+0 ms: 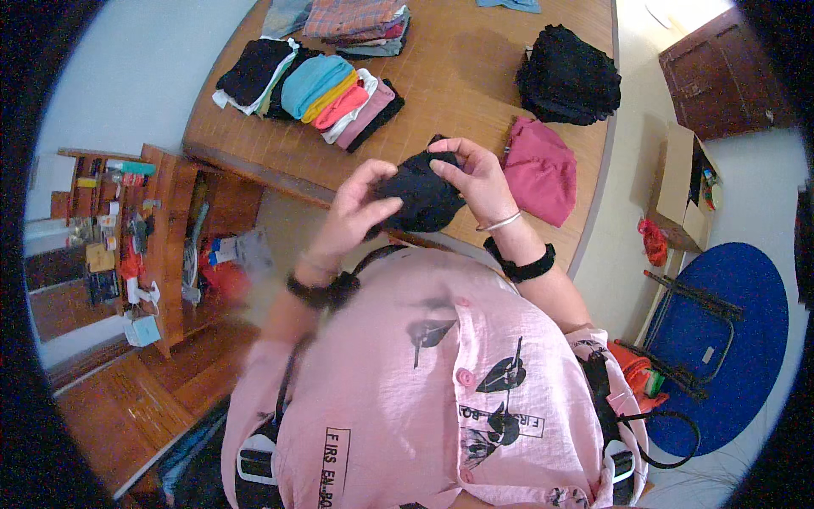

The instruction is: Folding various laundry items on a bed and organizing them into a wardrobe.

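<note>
A small black cloth garment is bunched between my two hands, just above the near edge of the wooden table. My left hand grips its left side, thumb towards me and fingers partly hidden by the fabric. At the upper right edge, my right hand pinches the cloth between thumb and fingers. To the right of that hand lies a folded dark pink garment. Behind the held cloth, towards the left, stands a row of folded colourful clothes.
Folded black clothes are piled at the table's right edge. A plaid-topped stack sits at the far left. Wooden shelves with small items stand left. A cardboard box and folded blue round table are on the right.
</note>
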### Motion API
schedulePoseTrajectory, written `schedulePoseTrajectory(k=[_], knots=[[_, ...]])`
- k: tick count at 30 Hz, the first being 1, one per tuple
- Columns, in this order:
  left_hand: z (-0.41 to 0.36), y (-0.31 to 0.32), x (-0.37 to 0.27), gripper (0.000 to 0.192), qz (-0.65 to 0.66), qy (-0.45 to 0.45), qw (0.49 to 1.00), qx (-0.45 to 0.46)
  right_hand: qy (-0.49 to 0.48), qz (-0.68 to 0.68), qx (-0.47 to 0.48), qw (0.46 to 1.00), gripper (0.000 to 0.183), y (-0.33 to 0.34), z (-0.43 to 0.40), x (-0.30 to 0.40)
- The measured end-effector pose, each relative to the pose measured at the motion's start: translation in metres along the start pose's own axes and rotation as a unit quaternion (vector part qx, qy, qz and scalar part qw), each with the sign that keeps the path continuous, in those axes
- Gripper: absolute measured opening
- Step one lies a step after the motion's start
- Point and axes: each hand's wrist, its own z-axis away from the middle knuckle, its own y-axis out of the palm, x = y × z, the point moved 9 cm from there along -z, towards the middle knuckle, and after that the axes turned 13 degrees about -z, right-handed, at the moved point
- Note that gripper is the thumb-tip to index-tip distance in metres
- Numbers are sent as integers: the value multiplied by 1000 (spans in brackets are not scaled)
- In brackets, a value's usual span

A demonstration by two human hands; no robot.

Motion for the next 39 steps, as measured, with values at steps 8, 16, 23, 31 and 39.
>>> schedulePoseTrajectory(k=[8, 16, 23, 31, 39], knots=[[2, 20, -22, 67, -255, 153, 952, -68, -90, 50, 56, 993, 29, 41, 11, 21], [6, 5, -24, 38, -187, 73, 975, -89, -93, -32, 84, 992, 53, 42, 25, 11], [8, -3, -31, 41, -225, 123, 958, -125, -71, -38, 24, 997, 51, 32, 30, 4], [15, -11, -13, 37, -238, 81, 958, -138, -96, 30, 7, 995, 40, 26, 28, -6], [25, -15, -19, 40, -310, 56, 933, -173, -149, 180, 5, 972, 38, 32, 37, 3]])
